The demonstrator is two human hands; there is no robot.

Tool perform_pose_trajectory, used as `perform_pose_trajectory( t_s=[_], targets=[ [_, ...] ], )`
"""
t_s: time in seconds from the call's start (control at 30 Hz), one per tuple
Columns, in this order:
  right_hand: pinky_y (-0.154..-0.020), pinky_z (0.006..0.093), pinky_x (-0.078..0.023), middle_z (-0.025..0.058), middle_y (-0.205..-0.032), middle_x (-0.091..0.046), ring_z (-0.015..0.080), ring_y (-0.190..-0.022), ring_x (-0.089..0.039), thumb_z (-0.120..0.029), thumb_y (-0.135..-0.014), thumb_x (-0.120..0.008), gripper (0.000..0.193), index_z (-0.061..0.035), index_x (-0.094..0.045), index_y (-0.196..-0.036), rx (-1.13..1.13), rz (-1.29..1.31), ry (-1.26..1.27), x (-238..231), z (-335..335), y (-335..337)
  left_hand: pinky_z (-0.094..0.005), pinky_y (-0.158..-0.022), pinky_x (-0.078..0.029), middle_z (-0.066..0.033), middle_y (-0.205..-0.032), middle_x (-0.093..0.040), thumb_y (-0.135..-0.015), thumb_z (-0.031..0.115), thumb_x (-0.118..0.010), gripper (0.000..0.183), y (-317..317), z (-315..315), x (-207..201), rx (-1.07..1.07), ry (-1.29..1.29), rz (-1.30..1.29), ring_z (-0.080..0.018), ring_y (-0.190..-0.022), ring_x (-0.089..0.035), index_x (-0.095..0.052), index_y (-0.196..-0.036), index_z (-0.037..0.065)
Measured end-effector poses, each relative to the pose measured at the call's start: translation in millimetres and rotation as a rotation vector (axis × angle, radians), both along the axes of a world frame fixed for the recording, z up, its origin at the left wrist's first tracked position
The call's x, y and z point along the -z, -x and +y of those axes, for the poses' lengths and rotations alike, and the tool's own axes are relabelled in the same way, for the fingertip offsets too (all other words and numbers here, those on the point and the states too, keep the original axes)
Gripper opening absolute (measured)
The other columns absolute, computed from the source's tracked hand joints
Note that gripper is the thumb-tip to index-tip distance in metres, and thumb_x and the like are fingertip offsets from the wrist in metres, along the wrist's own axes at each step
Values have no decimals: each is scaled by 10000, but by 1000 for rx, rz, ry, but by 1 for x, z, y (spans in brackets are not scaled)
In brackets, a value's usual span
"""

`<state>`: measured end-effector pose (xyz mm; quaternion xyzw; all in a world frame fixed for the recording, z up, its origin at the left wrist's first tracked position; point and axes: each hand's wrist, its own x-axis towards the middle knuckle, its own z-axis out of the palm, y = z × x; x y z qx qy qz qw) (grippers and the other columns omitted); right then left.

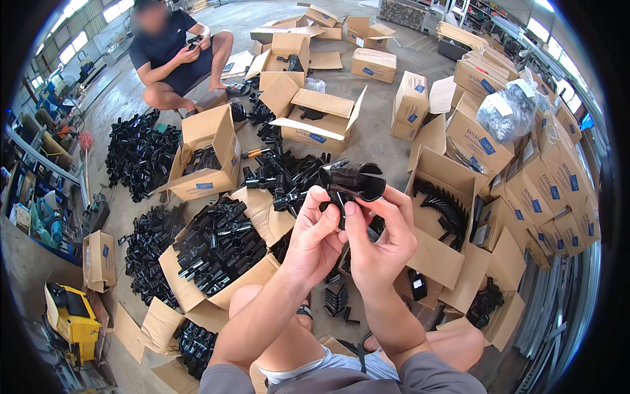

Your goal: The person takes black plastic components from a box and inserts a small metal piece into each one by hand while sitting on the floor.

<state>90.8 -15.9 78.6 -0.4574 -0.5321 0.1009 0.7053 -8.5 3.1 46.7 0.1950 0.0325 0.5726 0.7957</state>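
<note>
Both my hands hold a glossy black tubular fitting (357,180) up in front of me, its slotted round mouth facing right. My left hand (311,230) is closed on its lower left part, thumb and fingers pinching it. My right hand (382,240) grips it from the right, thumb pressed on the lower piece and fingers behind the tube. Part of the fitting is hidden by my fingers. Just beyond lies a loose pile of similar black fittings (289,172). To the left, an open carton (262,270) is packed with more of them.
At right an open carton (441,259) holds black parts in rows, near stacked closed cartons (548,177) and long metal profiles (548,315). A person (174,59) crouches at the far left, holding a dark part. Left stand a yellow machine (75,325) and further piles (141,154).
</note>
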Motion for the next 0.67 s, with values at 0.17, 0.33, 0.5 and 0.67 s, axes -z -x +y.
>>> perform_pose_trajectory(
  t_s=[0.17,0.33,0.5,0.67],
  targets=[
    [-876,337,-501,123,-1164,-695,221,-1078,-640,-20,-805,-829,369,-8,-719,-1158,-8,-55,15,10,2,-10,-364,-944,-612,-140,-1246,-683,-1003,91,-671,230,0,1,4,-79,10,96,-250,-1120,-698,-520,-1166,151],
    [-918,318,-526,129,-1249,-671,168,-1069,-665,-67,-915,-770,573,35,-526,-1424,-455,535,107,-9,0,-27,-296,-867,-593,-148,-1169,-715,-974,-1,-689,258,-2,0,-5,-224,-19,298,-181,-1053,-709,-508,-1129,100],
    [-869,295,-587,120,-1171,-700,148,-1002,-687,-72,-986,-671,407,54,-580,-1362,-466,440,300,-1,8,-69,-250,-824,-569,-148,-1076,-739,-906,-90,-732,340,-11,-5,-4,-336,-86,563,-119,-953,-690,-509,-1124,45],
    [-904,274,-565,83,-1121,-711,119,-998,-683,-48,-966,-708,351,38,-615,-1293,-571,340,550,10,1,-110,-259,-829,-568,-169,-1121,-742,-879,-48,-783,430,-4,-8,0,-125,-91,882,-147,-978,-700,-496,-1184,45]
  ],
)
